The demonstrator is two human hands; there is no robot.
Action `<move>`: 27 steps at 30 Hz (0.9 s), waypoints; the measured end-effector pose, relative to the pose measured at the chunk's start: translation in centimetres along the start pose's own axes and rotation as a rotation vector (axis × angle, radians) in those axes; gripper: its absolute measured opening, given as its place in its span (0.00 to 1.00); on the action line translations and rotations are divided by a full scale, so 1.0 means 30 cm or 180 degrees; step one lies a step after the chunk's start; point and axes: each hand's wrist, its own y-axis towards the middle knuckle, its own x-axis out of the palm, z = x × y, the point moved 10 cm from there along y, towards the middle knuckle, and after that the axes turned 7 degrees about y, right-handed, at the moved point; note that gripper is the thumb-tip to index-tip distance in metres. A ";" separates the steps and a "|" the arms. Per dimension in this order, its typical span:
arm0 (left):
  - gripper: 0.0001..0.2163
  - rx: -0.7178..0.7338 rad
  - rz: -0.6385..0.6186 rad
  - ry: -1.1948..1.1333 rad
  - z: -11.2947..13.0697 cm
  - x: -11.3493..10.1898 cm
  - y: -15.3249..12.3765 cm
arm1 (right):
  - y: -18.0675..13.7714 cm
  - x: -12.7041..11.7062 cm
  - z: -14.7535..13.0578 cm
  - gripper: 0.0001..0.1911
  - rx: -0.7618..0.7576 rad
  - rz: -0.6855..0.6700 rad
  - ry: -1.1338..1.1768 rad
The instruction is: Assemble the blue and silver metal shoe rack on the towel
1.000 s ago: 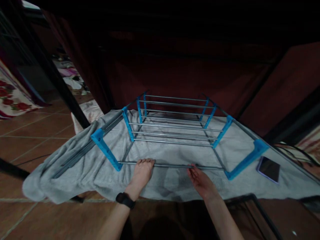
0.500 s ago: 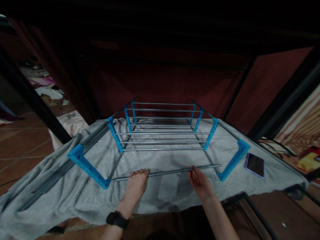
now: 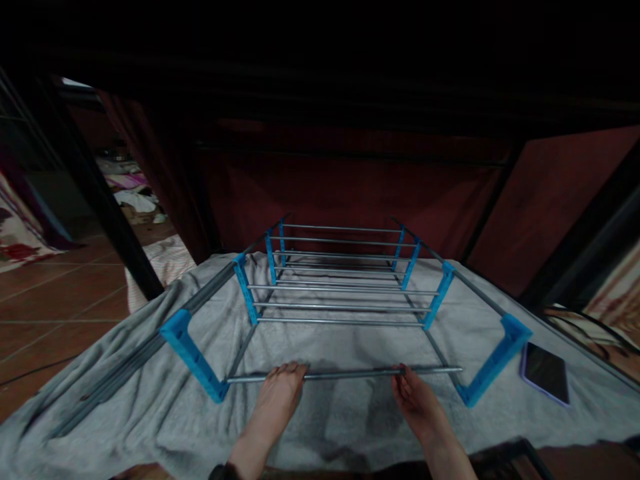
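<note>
A metal rod (image 3: 345, 375) lies across the near end of a rack made of grey tubes and blue plastic brackets. My left hand (image 3: 283, 393) is wrapped over the rod left of its middle. Further right, my right hand (image 3: 415, 397) pinches the same rod with its fingertips, palm turned partly up. The rod's left end meets the foot of the near left bracket (image 3: 193, 357). Its right end crosses above the side tube, apart from the near right bracket (image 3: 495, 363). Several crossbars (image 3: 340, 321) span the brackets behind.
A grey blanket (image 3: 345, 343) lies under the rack. Loose grey tubes (image 3: 115, 370) rest along its left side, and a phone (image 3: 545, 373) lies at the right. Dark posts (image 3: 113, 207) and a red panel (image 3: 345, 193) stand around and behind.
The head view has shifted, so the rack, rod and phone now appear lower and further right. Both hands keep their hold on the rod, which sits much the same against the brackets.
</note>
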 end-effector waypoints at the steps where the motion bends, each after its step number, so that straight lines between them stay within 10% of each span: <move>1: 0.16 0.0001 -0.0008 -0.0018 -0.006 0.003 0.000 | 0.004 -0.003 0.005 0.03 0.0005 -0.0022 -0.0010; 27: 0.16 -0.0108 -0.0051 -0.0031 -0.037 0.003 0.001 | 0.028 -0.025 0.019 0.04 0.0107 -0.0058 -0.0244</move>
